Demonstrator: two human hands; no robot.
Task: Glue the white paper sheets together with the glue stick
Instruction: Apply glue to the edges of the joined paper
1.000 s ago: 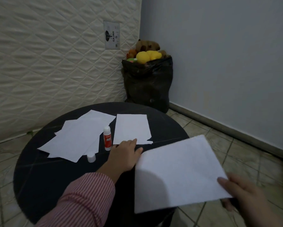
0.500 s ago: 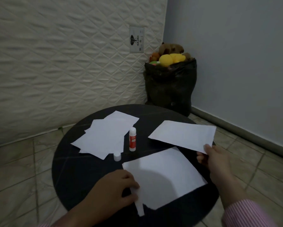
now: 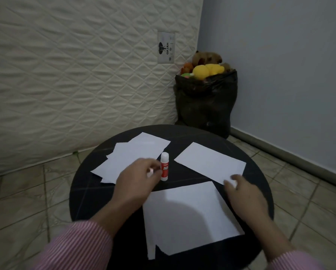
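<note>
A red-and-white glue stick (image 3: pixel 164 169) stands upright and uncapped-looking at the middle of the round black table (image 3: pixel 85 193). My left hand (image 3: pixel 138 178) is just left of it and pinches a small white cap (image 3: pixel 150 171) between its fingertips. A loose pile of white paper sheets (image 3: pixel 132 152) lies behind that hand. One white sheet (image 3: pixel 182 217) lies flat at the near edge, overhanging it. Another sheet (image 3: pixel 208 162) lies at the right; my right hand (image 3: pixel 241 191) grips its near corner.
A quilted mattress (image 3: pixel 66 75) leans against the wall behind the table. A black bag (image 3: pixel 206 102) full of soft toys stands in the corner by the blue wall. Tiled floor surrounds the table.
My left hand left the near sheet and reached forward to the cap beside the glue stick. My right hand laid the right sheet flat on the table. The view shifted slightly.
</note>
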